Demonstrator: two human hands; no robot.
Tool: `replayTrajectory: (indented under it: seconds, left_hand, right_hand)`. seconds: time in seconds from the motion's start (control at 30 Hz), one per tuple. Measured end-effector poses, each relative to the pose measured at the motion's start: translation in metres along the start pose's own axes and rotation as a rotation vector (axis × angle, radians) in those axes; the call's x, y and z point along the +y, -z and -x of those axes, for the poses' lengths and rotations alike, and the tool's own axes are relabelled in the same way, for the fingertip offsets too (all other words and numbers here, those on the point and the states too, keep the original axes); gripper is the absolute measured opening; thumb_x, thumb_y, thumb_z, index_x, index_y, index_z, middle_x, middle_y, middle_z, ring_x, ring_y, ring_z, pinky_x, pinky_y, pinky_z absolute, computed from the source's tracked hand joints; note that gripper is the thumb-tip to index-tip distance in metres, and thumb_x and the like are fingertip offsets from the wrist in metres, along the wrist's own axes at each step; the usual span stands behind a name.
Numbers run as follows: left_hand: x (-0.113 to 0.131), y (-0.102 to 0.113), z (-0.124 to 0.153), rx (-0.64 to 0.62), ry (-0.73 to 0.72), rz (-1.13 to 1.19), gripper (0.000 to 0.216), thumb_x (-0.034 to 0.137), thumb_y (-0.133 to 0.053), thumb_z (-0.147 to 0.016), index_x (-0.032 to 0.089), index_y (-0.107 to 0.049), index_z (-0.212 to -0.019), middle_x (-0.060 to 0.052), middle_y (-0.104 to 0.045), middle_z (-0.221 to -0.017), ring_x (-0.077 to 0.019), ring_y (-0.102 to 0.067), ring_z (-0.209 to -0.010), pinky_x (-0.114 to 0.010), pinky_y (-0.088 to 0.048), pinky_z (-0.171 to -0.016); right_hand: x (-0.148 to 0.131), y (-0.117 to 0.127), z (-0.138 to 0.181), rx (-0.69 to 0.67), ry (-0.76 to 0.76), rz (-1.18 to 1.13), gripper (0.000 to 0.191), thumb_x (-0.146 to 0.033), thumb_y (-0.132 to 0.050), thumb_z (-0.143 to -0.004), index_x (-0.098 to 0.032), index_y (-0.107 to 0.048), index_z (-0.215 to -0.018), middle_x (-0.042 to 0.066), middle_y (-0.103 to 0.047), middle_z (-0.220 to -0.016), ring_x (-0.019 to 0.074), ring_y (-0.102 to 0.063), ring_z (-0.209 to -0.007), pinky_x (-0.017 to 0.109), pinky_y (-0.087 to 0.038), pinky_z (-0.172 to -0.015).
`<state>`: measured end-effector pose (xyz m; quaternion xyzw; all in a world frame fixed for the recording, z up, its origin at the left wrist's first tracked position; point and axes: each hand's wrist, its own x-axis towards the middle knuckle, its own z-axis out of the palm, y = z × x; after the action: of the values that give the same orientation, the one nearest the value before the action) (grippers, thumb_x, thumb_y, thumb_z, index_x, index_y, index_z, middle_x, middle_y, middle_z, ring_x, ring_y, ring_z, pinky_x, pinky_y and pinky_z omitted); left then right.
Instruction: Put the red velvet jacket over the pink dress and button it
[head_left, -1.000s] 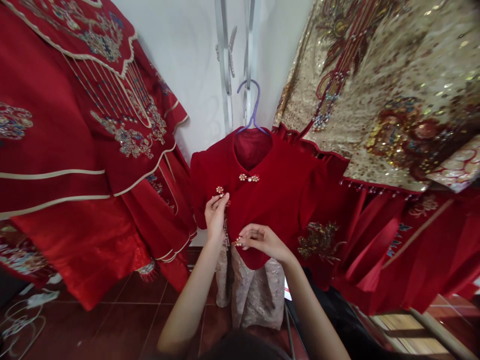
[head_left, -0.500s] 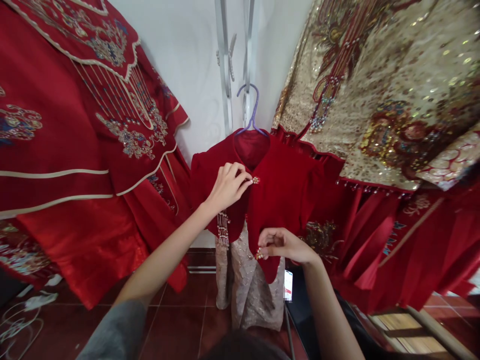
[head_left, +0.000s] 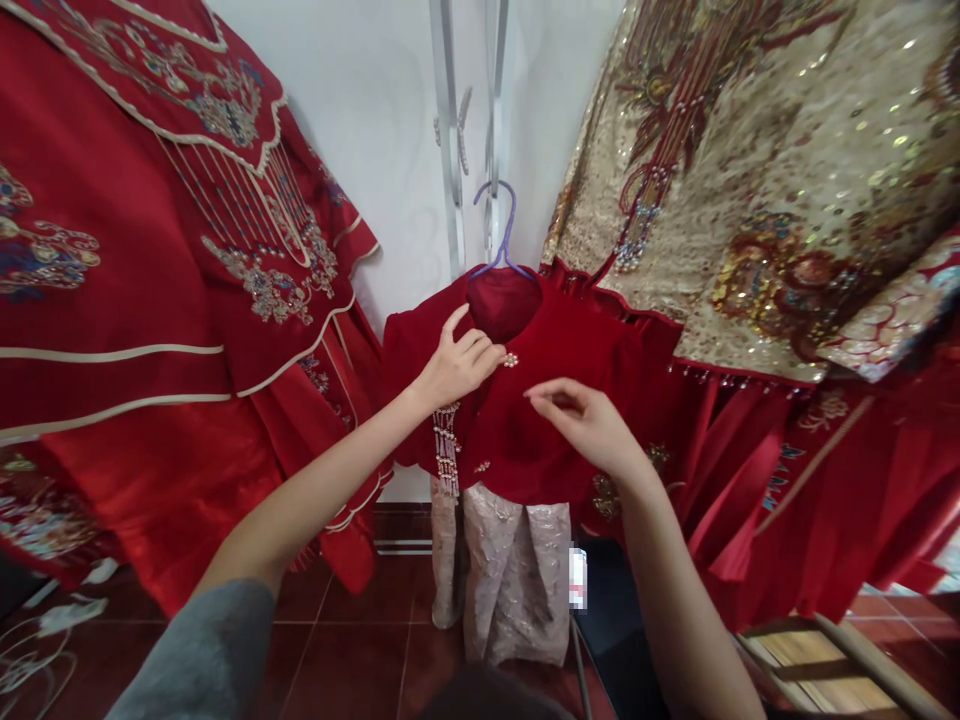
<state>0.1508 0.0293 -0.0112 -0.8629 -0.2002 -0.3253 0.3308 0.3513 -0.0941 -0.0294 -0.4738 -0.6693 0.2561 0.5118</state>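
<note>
A small red velvet jacket (head_left: 555,400) hangs on a purple hanger (head_left: 501,232) from a metal rail, above a pale lace skirt (head_left: 510,570). My left hand (head_left: 456,362) pinches the jacket's fabric just below the collar, beside a small pearl button (head_left: 511,359). My right hand (head_left: 585,425) hovers in front of the jacket's chest, fingers loosely curled and apart, holding nothing. A beaded tassel (head_left: 447,452) dangles from the jacket's left front edge.
A large embroidered red robe (head_left: 150,330) hangs at the left. A gold sequinned garment (head_left: 765,180) over red pleats hangs at the right. Dark red floor tiles (head_left: 352,660) lie below, with white cables (head_left: 52,630) at bottom left and a wooden frame (head_left: 825,650) at bottom right.
My right hand let go of the jacket's lower front edge and rose to chest height. My left hand moved from the side button to the collar and stays there.
</note>
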Motion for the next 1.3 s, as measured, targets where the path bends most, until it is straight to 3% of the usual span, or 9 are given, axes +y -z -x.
replayTrajectory:
  seconds: [0.13, 0.27, 0.37, 0.57, 0.73, 0.87, 0.97, 1.1, 1.3]
  left_hand:
    - [0.008, 0.012, -0.007, 0.021, 0.292, -0.025, 0.026, 0.02, -0.039, -0.093, 0.016, -0.054, -0.113, -0.007, -0.068, -0.101, -0.0204, -0.06, -0.086, -0.06, -0.02, -0.113]
    - [0.012, 0.026, -0.01, -0.026, 0.519, -0.126, 0.045, 0.014, -0.041, -0.086, 0.012, -0.043, -0.13, -0.019, -0.058, -0.121, -0.0328, -0.053, -0.111, -0.056, -0.032, -0.1]
    - [0.008, 0.039, -0.006, -0.067, 0.649, -0.155, 0.048, 0.017, -0.045, -0.083, 0.011, -0.042, -0.131, -0.021, -0.055, -0.124, -0.0364, -0.049, -0.115, -0.053, -0.035, -0.094]
    - [-0.014, 0.06, 0.006, -0.287, 0.696, -0.139, 0.02, 0.034, -0.047, -0.089, 0.019, -0.061, -0.089, -0.011, -0.068, -0.09, -0.0317, -0.058, -0.092, -0.057, -0.028, -0.096]
    - [-0.038, 0.078, 0.004, -0.073, 0.752, -0.151, 0.021, 0.032, -0.043, -0.092, 0.024, -0.061, -0.096, -0.007, -0.067, -0.099, -0.029, -0.057, -0.098, -0.056, -0.021, -0.102]
    - [-0.059, 0.089, -0.007, 0.012, 0.762, -0.123, 0.02, 0.031, -0.045, -0.091, 0.026, -0.062, -0.1, -0.005, -0.067, -0.1, -0.0292, -0.056, -0.103, -0.056, -0.015, -0.107]
    - [-0.071, 0.09, -0.011, -0.005, 0.762, -0.108, 0.021, 0.032, -0.046, -0.09, 0.026, -0.063, -0.101, -0.006, -0.067, -0.102, -0.03, -0.055, -0.105, -0.056, -0.013, -0.108]
    - [-0.083, 0.088, -0.006, -0.038, 0.783, -0.09, 0.023, 0.037, -0.047, -0.089, 0.024, -0.065, -0.097, -0.006, -0.069, -0.096, -0.0298, -0.057, -0.102, -0.056, -0.014, -0.108]
    - [-0.097, 0.086, 0.001, -0.082, 0.835, -0.069, 0.028, 0.043, -0.049, -0.086, 0.023, -0.065, -0.097, -0.004, -0.068, -0.083, -0.0291, -0.061, -0.097, -0.055, -0.016, -0.109]
  right_hand:
    - [-0.03, -0.016, -0.034, 0.446, 0.224, 0.482, 0.027, -0.029, -0.059, -0.085, -0.023, -0.068, -0.109, 0.015, -0.049, -0.134, 0.0331, -0.039, -0.131, 0.058, -0.033, -0.105]
    - [-0.048, -0.037, -0.054, 0.147, 0.108, 0.458, 0.052, -0.037, -0.052, -0.089, -0.012, -0.052, -0.135, 0.018, -0.064, -0.109, 0.03, -0.058, -0.11, 0.047, -0.045, -0.097]
    - [-0.051, -0.04, -0.052, -0.026, -0.062, 0.438, 0.087, -0.053, -0.053, -0.085, 0.001, -0.026, -0.148, 0.028, -0.056, -0.127, 0.0369, -0.055, -0.119, 0.049, -0.046, -0.096]
    - [-0.056, 0.003, -0.039, 0.082, -0.189, 0.694, 0.102, -0.059, -0.053, -0.082, 0.005, -0.01, -0.149, 0.039, -0.019, -0.149, 0.0472, -0.022, -0.14, 0.061, -0.027, -0.107]
    - [-0.051, 0.046, -0.075, 0.154, -0.27, 0.858, 0.118, -0.065, -0.063, -0.073, 0.003, -0.005, -0.15, 0.038, -0.011, -0.151, 0.0511, -0.013, -0.141, 0.065, -0.021, -0.107]
    - [-0.038, 0.069, -0.127, 0.236, -0.056, 1.049, 0.13, -0.069, -0.069, -0.063, -0.001, -0.001, -0.151, 0.033, -0.002, -0.155, 0.05, 0.002, -0.142, 0.071, -0.007, -0.107]
    - [-0.035, 0.086, -0.156, 0.094, 0.01, 1.167, 0.114, -0.065, -0.071, -0.065, -0.008, -0.02, -0.151, 0.028, -0.024, -0.152, 0.0475, -0.02, -0.14, 0.067, -0.021, -0.106]
    - [-0.043, 0.097, -0.162, -0.272, -0.12, 1.296, 0.049, -0.045, -0.072, -0.071, -0.02, -0.067, -0.113, 0.014, -0.067, -0.114, 0.0351, -0.061, -0.107, 0.047, -0.049, -0.09]
    - [-0.045, 0.078, -0.142, -0.322, -0.116, 1.32, 0.035, -0.047, -0.075, -0.069, -0.015, -0.071, -0.083, 0.015, -0.071, -0.087, 0.0313, -0.067, -0.088, 0.04, -0.051, -0.076]
